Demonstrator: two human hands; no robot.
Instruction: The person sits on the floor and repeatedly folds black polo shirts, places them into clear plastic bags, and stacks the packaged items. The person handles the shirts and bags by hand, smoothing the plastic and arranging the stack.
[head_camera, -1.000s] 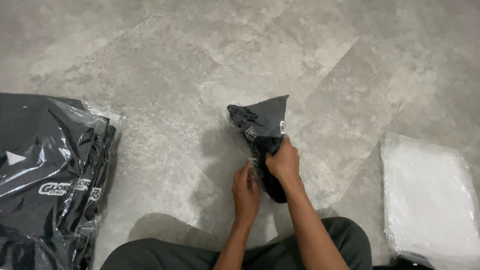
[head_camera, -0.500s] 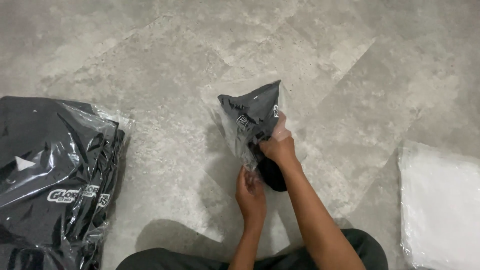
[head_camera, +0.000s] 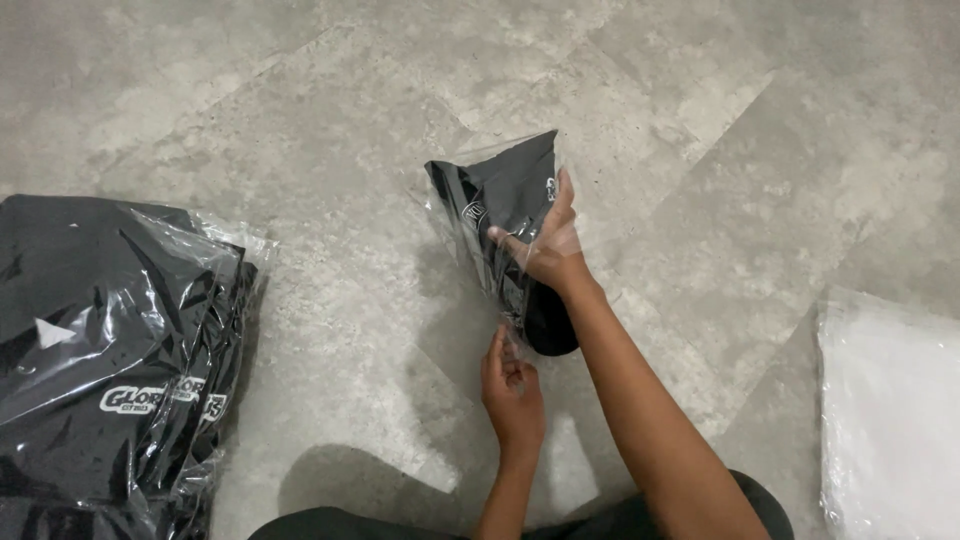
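A folded black garment (head_camera: 497, 203) sits partly inside a clear plastic bag (head_camera: 462, 232), held above the grey floor in the middle of the view. My right hand (head_camera: 547, 241) grips the garment and the bag from the right side, fingers wrapped over the plastic. Lower down, my left hand (head_camera: 511, 383) pinches the bag's lower edge next to the dark rounded end of the garment (head_camera: 550, 322).
A stack of black garments in clear bags (head_camera: 105, 350) lies on the floor at the left. A pile of white plastic bags (head_camera: 890, 410) lies at the right edge. My dark trouser legs (head_camera: 400, 525) show along the bottom.
My right hand has lifted the bagged garment up and away from me. My left hand has dropped lower along the bag's edge, and the bag covers more of the garment.
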